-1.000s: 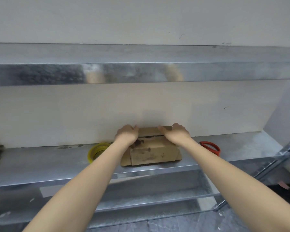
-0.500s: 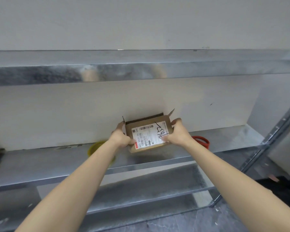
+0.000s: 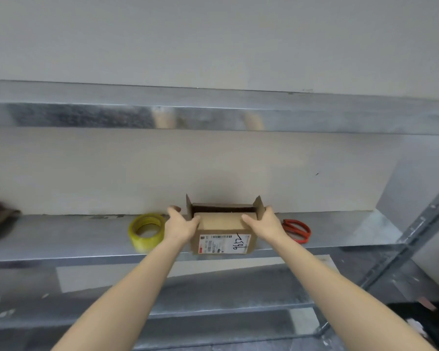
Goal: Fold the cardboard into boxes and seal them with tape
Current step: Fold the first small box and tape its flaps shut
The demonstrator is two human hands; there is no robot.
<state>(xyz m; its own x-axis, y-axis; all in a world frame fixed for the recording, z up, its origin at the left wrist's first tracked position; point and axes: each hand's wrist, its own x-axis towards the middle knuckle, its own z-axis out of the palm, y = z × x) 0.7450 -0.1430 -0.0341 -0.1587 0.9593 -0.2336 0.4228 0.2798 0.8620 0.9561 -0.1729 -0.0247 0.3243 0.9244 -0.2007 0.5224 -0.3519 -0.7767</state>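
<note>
cardboard box (image 3: 223, 243), opening upward, long axis left-right, left hand (image 3: 180, 225) and right hand (image 3: 262, 224) fingers (image 3: 174, 209) curled round ends

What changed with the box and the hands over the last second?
The box was turned over and now stands on the shelf, open side up, label facing front. The left hand and right hand now grip its ends. The tape roll and scissors stayed put.
</note>
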